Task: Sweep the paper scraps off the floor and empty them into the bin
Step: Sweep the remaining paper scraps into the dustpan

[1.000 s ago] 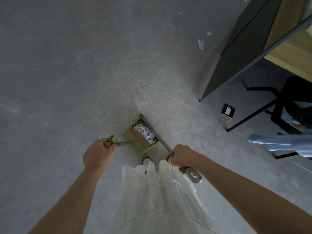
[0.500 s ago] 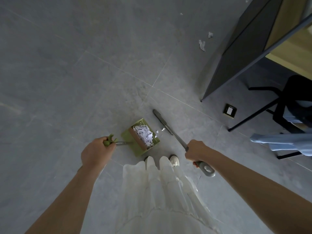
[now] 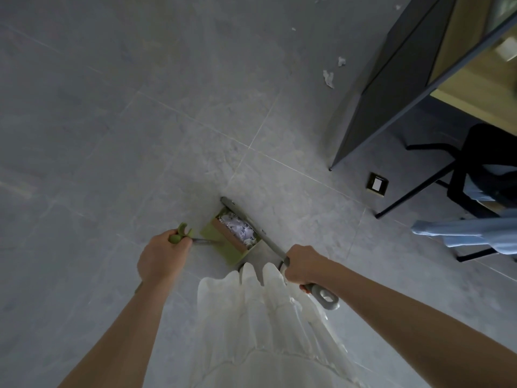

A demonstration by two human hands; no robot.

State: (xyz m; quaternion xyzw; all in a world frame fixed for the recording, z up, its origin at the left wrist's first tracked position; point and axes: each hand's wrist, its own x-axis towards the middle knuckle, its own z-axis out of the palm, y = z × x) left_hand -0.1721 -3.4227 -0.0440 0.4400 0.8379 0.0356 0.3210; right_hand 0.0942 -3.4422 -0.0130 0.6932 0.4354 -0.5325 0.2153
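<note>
Our left hand (image 3: 163,254) grips the dustpan (image 3: 229,239) holding scraps, right hand (image 3: 303,263) the broom (image 3: 251,225); scraps (image 3: 328,77) by the cabinet remain, bin unseen.

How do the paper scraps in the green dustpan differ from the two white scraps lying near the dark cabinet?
The paper scraps in the green dustpan are heaped together in one pile, while the two white scraps near the dark cabinet lie apart and loose. The dustpan scraps sit close to the person's feet; the two by the cabinet rest on the bare grey tiled floor, farther away and not yet swept. Both look white and crumpled.
</note>
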